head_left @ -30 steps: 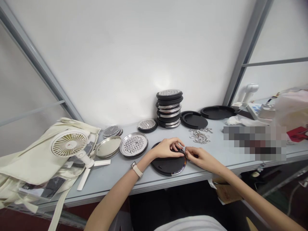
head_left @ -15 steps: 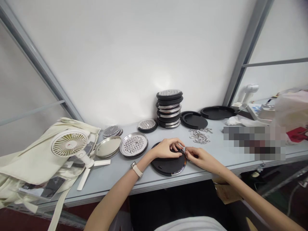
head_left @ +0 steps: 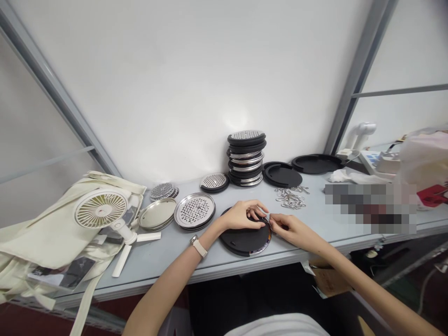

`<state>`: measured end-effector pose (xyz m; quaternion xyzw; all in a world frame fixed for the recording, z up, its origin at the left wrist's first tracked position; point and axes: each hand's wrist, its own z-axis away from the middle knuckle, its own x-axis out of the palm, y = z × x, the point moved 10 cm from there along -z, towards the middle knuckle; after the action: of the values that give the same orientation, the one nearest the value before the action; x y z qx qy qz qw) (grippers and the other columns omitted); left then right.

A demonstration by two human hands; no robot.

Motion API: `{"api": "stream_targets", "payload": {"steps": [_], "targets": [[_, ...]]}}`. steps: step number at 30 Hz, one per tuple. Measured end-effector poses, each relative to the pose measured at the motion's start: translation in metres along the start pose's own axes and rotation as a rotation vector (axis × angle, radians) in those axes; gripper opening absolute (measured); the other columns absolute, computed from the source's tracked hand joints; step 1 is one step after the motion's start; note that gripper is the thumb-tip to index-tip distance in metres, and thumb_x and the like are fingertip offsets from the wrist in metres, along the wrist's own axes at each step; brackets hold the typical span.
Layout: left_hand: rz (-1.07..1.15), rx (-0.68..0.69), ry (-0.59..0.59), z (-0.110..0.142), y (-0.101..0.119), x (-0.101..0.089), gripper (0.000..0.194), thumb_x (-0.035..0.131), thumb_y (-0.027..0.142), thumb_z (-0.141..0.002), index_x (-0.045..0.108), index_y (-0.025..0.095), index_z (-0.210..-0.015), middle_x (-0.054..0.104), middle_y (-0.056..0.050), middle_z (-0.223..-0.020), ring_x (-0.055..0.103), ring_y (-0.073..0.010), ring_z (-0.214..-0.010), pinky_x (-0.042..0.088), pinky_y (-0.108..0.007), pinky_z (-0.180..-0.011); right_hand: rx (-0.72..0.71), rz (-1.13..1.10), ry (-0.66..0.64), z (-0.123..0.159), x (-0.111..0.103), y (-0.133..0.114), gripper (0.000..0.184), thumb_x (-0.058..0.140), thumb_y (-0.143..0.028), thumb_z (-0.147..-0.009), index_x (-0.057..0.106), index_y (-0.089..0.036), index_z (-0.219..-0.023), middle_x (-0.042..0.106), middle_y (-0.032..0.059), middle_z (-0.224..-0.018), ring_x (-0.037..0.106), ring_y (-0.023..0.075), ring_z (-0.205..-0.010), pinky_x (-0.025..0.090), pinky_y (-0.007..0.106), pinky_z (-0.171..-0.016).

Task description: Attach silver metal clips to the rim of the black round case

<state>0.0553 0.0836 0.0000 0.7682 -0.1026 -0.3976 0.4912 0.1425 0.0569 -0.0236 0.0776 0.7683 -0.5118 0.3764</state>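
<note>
A black round disc [head_left: 241, 242] with a shiny metal edge along its lower right lies on the bench near the front edge. My left hand [head_left: 243, 215] is over it, fingers curled and thumb pressed along the disc near its right rim. My right hand [head_left: 287, 227] meets it there, thumb and forefinger pinched together at the rim. Whatever small part sits between those fingertips is hidden. Just behind my right hand lies a loose pile of small metal clips [head_left: 291, 198]. Left of the disc is a stack of perforated metal plates [head_left: 194, 210].
Plain metal lids [head_left: 157, 213], small grater discs [head_left: 163, 190] and a white fan [head_left: 101, 209] on a cream bag [head_left: 45, 224] are to the left. A tall stack of black-rimmed discs [head_left: 246, 161] stands behind; black trays [head_left: 283, 175] lie beside it. A plastic bag [head_left: 425, 158] is at right.
My hands keep nearly the same position and grip at the rim. The disc and the things around it have not visibly moved.
</note>
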Motion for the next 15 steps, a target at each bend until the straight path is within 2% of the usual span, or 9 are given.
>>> {"api": "stream_targets", "payload": {"steps": [4,15], "targets": [[0.008,-0.02,-0.009,0.0,-0.002,0.001,0.04,0.071,0.018,-0.069,0.061,0.016,-0.108,0.068,-0.007,-0.098,0.063,-0.0148,-0.082,0.047,-0.023,-0.07,0.0,-0.008,-0.006,0.0,0.001,0.001,0.035,0.036,-0.043,-0.093,0.041,-0.019,-0.068,0.039,-0.0035,-0.063,0.037,0.0116,-0.058,0.03,0.023,-0.054],[-0.058,0.047,-0.038,0.001,0.01,0.001,0.04,0.067,0.013,-0.068,0.062,0.018,-0.107,0.067,-0.006,-0.101,0.061,-0.0148,-0.082,0.046,-0.023,-0.07,-0.012,-0.007,-0.005,0.0,0.001,0.0,0.036,0.035,-0.043,-0.094,0.047,-0.018,-0.071,0.041,-0.0029,-0.064,0.038,0.012,-0.059,0.031,0.023,-0.054]]}}
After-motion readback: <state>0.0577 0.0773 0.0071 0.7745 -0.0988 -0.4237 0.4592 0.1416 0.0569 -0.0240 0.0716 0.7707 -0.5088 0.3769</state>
